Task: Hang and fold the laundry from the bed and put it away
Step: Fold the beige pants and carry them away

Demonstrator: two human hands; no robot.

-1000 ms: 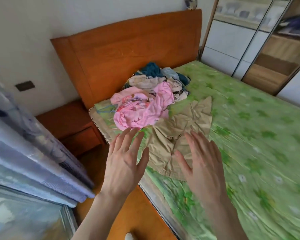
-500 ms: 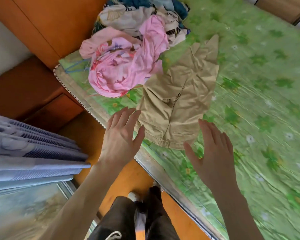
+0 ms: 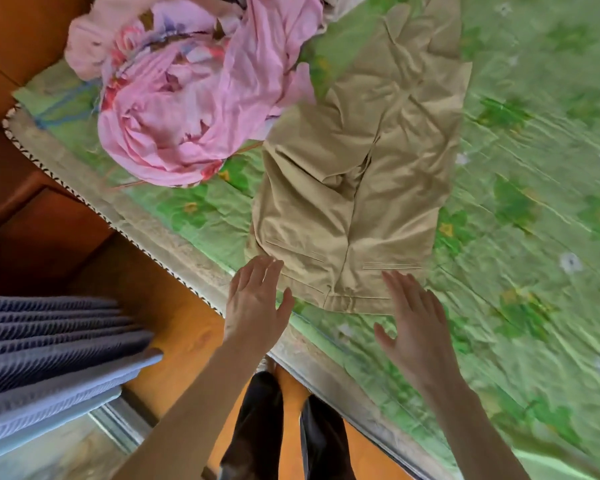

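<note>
Your left hand (image 3: 255,303) and right hand (image 3: 414,327) hovered spread at unfolded khaki trousers (image 3: 357,174); pink pile (image 3: 187,98) awaited; nothing put away.

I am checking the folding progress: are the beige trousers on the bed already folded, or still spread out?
Spread out, not neatly folded: the beige trousers lie lengthwise and wrinkled on the green bedsheet, waistband toward the person.

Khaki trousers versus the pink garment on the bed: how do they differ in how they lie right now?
The khaki trousers lie spread fairly flat, waistband toward the person; the pink garment is bunched in a crumpled heap. The trousers are plain tan; the pink garment carries a coloured print. The left hand and right hand, fingers straight, are at the trousers' waistband, well apart from the pink garment. Both rest on the green bedsheet.
</note>
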